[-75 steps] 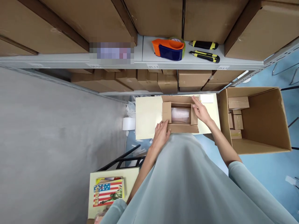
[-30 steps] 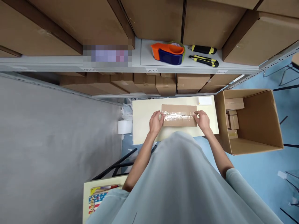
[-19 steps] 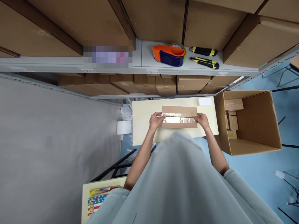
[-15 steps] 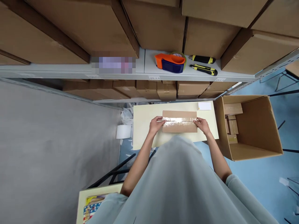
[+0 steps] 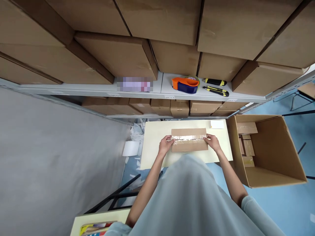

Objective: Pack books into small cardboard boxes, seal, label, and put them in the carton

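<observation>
A flat brown cardboard box (image 5: pixel 189 146) lies on the pale yellow table (image 5: pixel 154 131), with shiny clear packing tape (image 5: pixel 188 137) running lengthwise along its top. Its left end is gripped by my left hand (image 5: pixel 165 144), thumb on top and fingers at the edge. My right hand (image 5: pixel 212 142) holds the opposite end in the same way. What lies under the fingertips is hidden. Behind the box, near the table's far right corner, is a small white stack of labels or cards (image 5: pixel 217 124).
A large open carton (image 5: pixel 278 147) holding several small boxes stands right of the table. On the shelf (image 5: pixel 157 94) ahead lie an orange and blue tape dispenser (image 5: pixel 185 85) and two utility knives (image 5: pixel 216 91), among brown cartons. A white roll (image 5: pixel 130 148) sits left.
The camera view has tilted up, so shelf and table appear lower. Both hands keep their hold on the box, which stays at nearly the same place on the table.
</observation>
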`<state>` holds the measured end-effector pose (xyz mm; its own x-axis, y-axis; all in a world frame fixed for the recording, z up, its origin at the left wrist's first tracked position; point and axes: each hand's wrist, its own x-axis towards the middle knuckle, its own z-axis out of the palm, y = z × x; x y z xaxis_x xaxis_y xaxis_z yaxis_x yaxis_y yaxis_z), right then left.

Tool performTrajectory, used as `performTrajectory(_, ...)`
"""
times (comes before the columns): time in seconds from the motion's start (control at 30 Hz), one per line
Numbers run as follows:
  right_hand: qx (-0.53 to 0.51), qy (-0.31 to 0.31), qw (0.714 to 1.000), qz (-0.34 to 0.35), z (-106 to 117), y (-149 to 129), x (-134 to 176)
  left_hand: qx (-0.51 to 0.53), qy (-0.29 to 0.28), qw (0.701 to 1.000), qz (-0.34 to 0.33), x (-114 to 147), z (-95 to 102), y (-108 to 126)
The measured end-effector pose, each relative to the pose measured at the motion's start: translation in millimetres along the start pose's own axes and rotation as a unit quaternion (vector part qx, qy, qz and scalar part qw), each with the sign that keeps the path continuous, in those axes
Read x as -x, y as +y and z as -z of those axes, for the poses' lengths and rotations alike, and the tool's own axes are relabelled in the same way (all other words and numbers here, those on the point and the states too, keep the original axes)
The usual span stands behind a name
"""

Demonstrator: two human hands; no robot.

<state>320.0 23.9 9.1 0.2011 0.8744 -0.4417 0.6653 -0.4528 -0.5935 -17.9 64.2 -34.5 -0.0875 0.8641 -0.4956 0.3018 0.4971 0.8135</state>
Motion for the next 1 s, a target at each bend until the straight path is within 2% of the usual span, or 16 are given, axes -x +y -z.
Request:
performTrajectory(0.07,0.019,-0.016,1.000,-0.015,2.9,-5.3,-0.7,-0.019,0.008,1.000,-0.010,-0.8,-1.1,3.5)
performTrajectory(0.13,0.046,-0.004,0.999,-0.018,8.9,-12.9,-1.4,-0.071,0.036,0.996,-0.037,-0.6,-0.7,9.8)
performTrajectory(0.2,0.071,0.033,0.997,0.012,17.6,-24.0,-3.3,-0.127,0.075,0.985,-0.087,-0.8,1.6,20.7)
performTrajectory(0.27,0.083,0.075,0.991,0.074,28.6,-39.8,-7.3,-0.160,0.102,0.969,-0.160,-2.8,5.5,38.1)
performTrajectory(0.43,0.073,0.138,0.961,0.228,62.3,-104.1,-26.6,-0.179,0.116,0.914,-0.344,-17.1,14.0,110.4)
performTrajectory(0.57,0.071,0.172,0.927,0.325,85.1,-171.2,-49.6,-0.180,0.131,0.875,-0.430,-34.3,13.8,179.4)
performTrajectory(0.67,0.100,0.195,0.904,0.366,97.0,-219.6,-71.0,-0.180,0.148,0.847,-0.478,-47.1,11.5,223.8)
performTrajectory(0.73,0.137,0.190,0.900,0.368,102.7,-247.9,-85.7,-0.189,0.159,0.833,-0.496,-54.5,9.5,246.4)
performTrajectory(0.83,0.202,0.149,0.908,0.336,107.1,-280.3,-104.9,-0.218,0.167,0.821,-0.500,-62.5,5.0,267.5)
performTrajectory(1.0,0.266,0.088,0.926,0.252,104.9,-305.3,-126.4,-0.253,0.168,0.817,-0.490,-65.9,-4.6,277.4)
